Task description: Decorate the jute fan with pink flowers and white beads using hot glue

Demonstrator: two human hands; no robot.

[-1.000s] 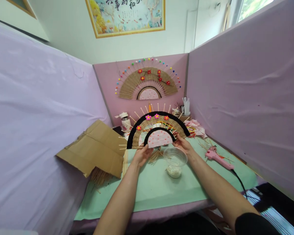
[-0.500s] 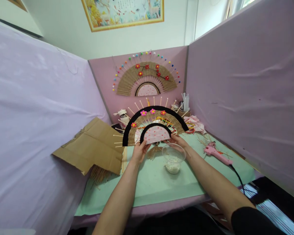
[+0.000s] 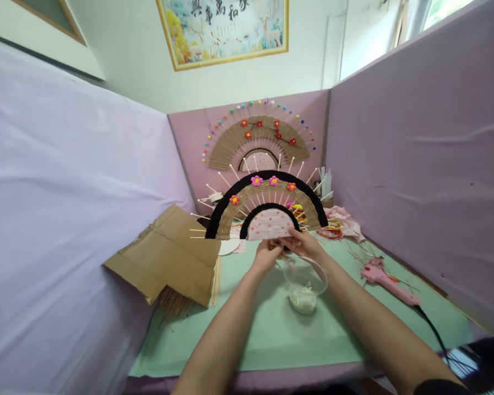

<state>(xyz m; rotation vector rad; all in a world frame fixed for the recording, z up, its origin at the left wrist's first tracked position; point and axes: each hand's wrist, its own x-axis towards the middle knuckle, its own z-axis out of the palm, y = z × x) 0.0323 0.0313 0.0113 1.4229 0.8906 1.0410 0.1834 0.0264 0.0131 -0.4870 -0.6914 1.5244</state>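
A half-round decorative fan point(image 3: 271, 189) stands upright above the table, with black bands, woven twine, flower pieces, white-tipped sticks and a pink dotted centre. My right hand point(image 3: 302, 244) grips its lower edge, thumb on the pink centre. Just below that edge, my left hand point(image 3: 267, 255) has its fingers curled together beside the right one. Something brownish shows at those fingers, too small to name. A clear plastic cup point(image 3: 304, 282) with white bits at its bottom stands under my right wrist.
Cardboard point(image 3: 168, 252) lies on the left over thin sticks point(image 3: 175, 304). At right is a pink glue gun point(image 3: 389, 282) with a black cord. Behind, a larger fan point(image 3: 259, 131) hangs on the pink panel. Crumpled pink cloth point(image 3: 343, 222) lies at the back right.
My left hand has left the fan's lower left corner and moved right, under its middle, beside my right hand. The fan has turned more level. The camera view has shifted.
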